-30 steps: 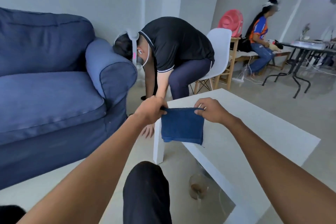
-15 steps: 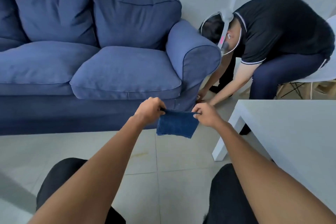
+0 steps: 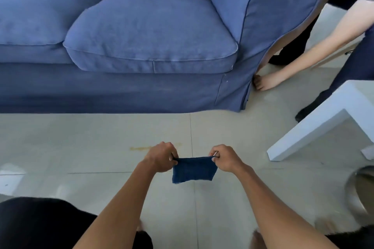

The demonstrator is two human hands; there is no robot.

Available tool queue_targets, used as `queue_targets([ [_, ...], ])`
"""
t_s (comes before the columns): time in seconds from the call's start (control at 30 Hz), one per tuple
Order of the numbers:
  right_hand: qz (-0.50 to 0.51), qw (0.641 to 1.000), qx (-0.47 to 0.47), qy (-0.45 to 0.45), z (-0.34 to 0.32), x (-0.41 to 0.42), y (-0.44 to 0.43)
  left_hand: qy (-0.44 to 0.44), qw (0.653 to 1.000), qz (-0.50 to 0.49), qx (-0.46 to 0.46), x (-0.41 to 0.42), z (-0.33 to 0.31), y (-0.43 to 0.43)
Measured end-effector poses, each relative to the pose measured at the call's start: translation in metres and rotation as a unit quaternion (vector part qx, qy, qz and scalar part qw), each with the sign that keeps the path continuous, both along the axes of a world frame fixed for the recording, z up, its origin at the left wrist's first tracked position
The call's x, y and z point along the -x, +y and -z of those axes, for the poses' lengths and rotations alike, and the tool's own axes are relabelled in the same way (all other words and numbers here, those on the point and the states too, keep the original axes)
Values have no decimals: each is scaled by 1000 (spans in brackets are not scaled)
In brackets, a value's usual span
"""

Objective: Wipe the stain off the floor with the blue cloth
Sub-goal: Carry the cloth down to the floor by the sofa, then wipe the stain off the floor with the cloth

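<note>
A folded dark blue cloth (image 3: 193, 169) hangs stretched between my two hands above the pale tiled floor. My left hand (image 3: 159, 156) pinches its upper left corner and my right hand (image 3: 224, 157) pinches its upper right corner. A thin yellowish-brown stain (image 3: 141, 148) streaks the tile just beyond my left hand, partly hidden by my knuckles. The cloth is off the floor, slightly nearer to me than the stain.
A blue sofa (image 3: 141, 36) fills the far side. A white table leg (image 3: 315, 125) stands at the right. Another person's hand (image 3: 267, 82) reaches to the floor by the sofa's corner. My dark-clad knees (image 3: 36, 222) are at the bottom; a round object (image 3: 362, 186) lies at right.
My view has tilted down to the floor and moved closer to the sofa. Both hands have lowered the cloth toward the tiles, near the stain, still gripping its corners.
</note>
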State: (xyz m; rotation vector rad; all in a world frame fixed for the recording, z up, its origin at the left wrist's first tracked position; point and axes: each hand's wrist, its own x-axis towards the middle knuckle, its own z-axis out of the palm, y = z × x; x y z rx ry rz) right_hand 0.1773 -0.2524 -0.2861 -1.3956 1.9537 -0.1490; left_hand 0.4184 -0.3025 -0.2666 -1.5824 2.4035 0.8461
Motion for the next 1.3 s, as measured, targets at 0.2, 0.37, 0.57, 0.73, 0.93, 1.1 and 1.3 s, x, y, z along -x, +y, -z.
queue_targets([
  [0.2, -5, 1000, -24, 8, 57, 8, -53, -1, 1000, -31, -7, 14, 63, -43],
  [0.37, 8, 999, -1, 49, 100, 9, -111, -11, 996, -64, 53, 27, 110, -99],
  [0.57, 6, 986, 99, 132, 127, -4, -156, -26, 987, -101, 125, 30, 133, -134],
  [0.73, -56, 980, 126, 145, 158, -33, -135, -39, 984, -108, 137, -26, 143, -98],
  [0.93, -126, 965, 172, 153, 185, -65, -104, -50, 977, -162, 130, -101, 168, -46],
  [1.1, -147, 957, 167, 188, 207, -72, -94, -26, 961, -248, 120, -125, 191, -26],
  [1.3, -152, 949, 170, 219, 215, -69, -103, -14, 948, -272, 165, -143, 225, -20],
])
